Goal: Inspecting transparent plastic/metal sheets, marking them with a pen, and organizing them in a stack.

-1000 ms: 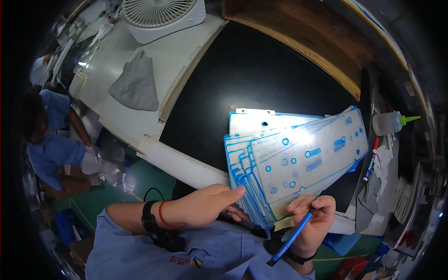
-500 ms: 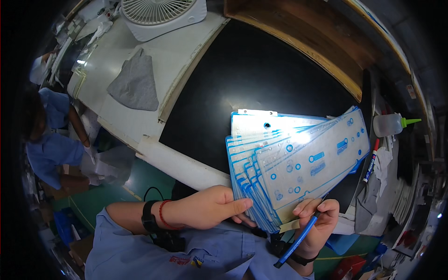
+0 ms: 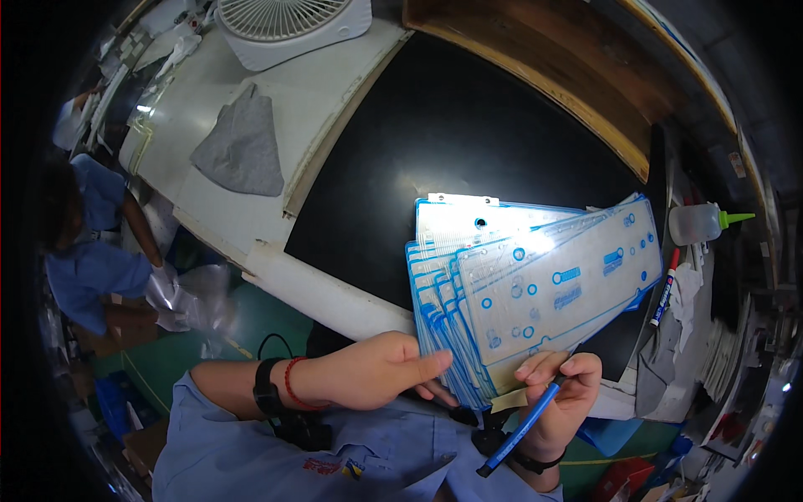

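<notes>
A fanned stack of flat clear panels with blue edges and blue-ringed holes (image 3: 556, 289) lies on the black mat, its near end jutting past the table edge toward me. My left hand (image 3: 381, 370) is closed at the near left corner, thumb along the panel edges and other fingers partly hidden underneath. My right hand (image 3: 562, 397) holds a slim blue pen (image 3: 520, 431) slanting down toward me. Its fingertips touch the near edge of the top panels. Beside those fingers a small pale yellow slip (image 3: 508, 402) sticks out from the stack.
The black mat (image 3: 401, 142) is bordered by a wooden ledge (image 3: 535, 71). A grey cloth (image 3: 242, 142) and white fan (image 3: 288, 29) are left; a green-tipped bottle (image 3: 696, 223) and red-capped marker (image 3: 667, 289) right. A co-worker (image 3: 100, 268) handles clear plastic at far left.
My right hand has moved slightly left and down, and the pen's lower end has swung left. The top panels have shifted a little. The co-worker's plastic has spread out.
</notes>
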A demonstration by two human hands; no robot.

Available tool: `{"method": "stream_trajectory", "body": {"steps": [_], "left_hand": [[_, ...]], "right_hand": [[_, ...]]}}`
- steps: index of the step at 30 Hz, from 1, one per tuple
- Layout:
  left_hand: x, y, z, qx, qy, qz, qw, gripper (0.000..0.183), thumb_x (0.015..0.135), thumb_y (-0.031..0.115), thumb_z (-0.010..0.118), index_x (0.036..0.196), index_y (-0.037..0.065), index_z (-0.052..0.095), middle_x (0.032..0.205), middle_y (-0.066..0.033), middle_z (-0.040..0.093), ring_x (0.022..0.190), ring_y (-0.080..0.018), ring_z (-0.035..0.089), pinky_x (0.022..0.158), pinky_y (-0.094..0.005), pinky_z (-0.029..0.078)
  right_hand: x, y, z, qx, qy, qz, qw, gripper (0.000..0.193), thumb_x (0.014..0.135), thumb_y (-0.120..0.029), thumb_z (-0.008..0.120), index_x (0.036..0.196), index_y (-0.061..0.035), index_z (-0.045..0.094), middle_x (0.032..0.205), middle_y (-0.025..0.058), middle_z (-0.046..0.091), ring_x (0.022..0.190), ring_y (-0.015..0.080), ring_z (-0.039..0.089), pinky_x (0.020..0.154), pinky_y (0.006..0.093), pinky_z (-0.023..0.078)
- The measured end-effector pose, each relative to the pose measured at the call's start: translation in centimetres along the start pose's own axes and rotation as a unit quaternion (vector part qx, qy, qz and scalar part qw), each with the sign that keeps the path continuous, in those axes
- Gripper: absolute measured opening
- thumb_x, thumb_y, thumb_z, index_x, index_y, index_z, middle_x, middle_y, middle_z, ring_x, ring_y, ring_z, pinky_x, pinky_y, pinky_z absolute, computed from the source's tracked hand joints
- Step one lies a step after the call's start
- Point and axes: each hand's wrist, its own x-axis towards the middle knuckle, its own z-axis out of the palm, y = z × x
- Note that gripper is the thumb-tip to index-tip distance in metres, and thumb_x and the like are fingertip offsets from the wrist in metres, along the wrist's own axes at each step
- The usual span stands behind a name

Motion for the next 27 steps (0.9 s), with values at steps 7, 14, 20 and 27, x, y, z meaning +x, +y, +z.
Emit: {"method": "stream_trajectory", "body": {"steps": [7,14,20,27], "left_hand": [[-0.1,0.2,-0.2,0.037,-0.019,0.002,0.999,0.049,0.104,0.038,0.035,0.121,-0.003,0.058,0.118,-0.0103,0.065,0.107,-0.0154,0.063,0.090,-0.0279,0.049],[0.0,0.3,-0.2,0.043,-0.019,0.002,0.999,0.047,0.105,0.036,0.035,0.120,-0.002,0.058,0.117,-0.0095,0.065,0.106,-0.0152,0.063,0.090,-0.0280,0.049],[-0.1,-0.2,-0.3,-0.072,0.004,-0.015,0.997,0.050,0.105,0.038,0.033,0.120,-0.002,0.058,0.117,-0.0094,0.065,0.107,-0.0154,0.063,0.091,-0.0280,0.048],[0.1,0.0,-0.4,0.032,-0.029,-0.001,0.999,0.054,0.105,0.041,0.031,0.120,-0.002,0.058,0.118,-0.0112,0.065,0.108,-0.0163,0.062,0.092,-0.0284,0.048]], "right_hand": [[-0.2,-0.3,-0.5,-0.006,0.002,0.003,1.000,0.041,0.077,0.002,0.076,0.102,-0.0065,0.045,0.083,0.0128,0.062,0.081,0.0250,0.063,0.077,0.0372,0.051],[-0.1,-0.1,-0.5,0.008,0.009,0.001,1.000,0.041,0.077,0.003,0.076,0.102,-0.0064,0.045,0.082,0.0126,0.062,0.081,0.0253,0.064,0.076,0.0356,0.051],[0.1,-0.1,0.0,0.004,0.006,0.004,1.000,0.042,0.077,0.002,0.077,0.103,-0.0064,0.045,0.082,0.0121,0.062,0.080,0.0254,0.064,0.076,0.0348,0.051],[-0.1,-0.3,-0.7,0.027,0.015,0.002,1.000,0.042,0.077,0.001,0.077,0.102,-0.0071,0.046,0.079,0.0117,0.062,0.079,0.0249,0.064,0.074,0.0349,0.052]]}}
